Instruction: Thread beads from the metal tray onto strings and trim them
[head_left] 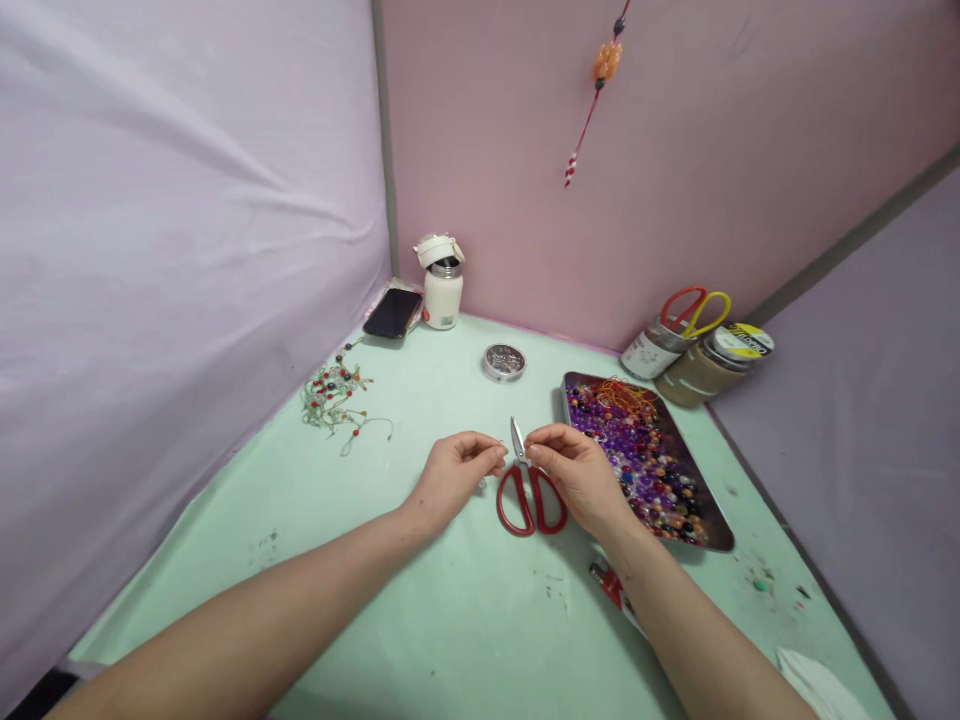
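My left hand (457, 475) is closed in a pinch over the middle of the table. A tiny thin bit shows at its fingertips, too small to name. Below that hand, a small clear piece (482, 485) is partly visible. Opposite it, my right hand (577, 470) also pinches with thumb and forefinger; what it holds, if anything, cannot be made out. Red-handled scissors (523, 500) lie on the table between the hands, blades pointing away from me. Close to my right hand is a metal tray (716, 515) of mixed beads (637, 460) with orange cord (622, 398).
A round tin (504, 363) of small silvery pieces stands beyond the hands. Strung beads (334, 395), a phone (394, 313) and a white bottle (443, 295) are at the left. Jars (709, 370) stand back right. A red-and-white object (611, 585) lies under my right forearm.
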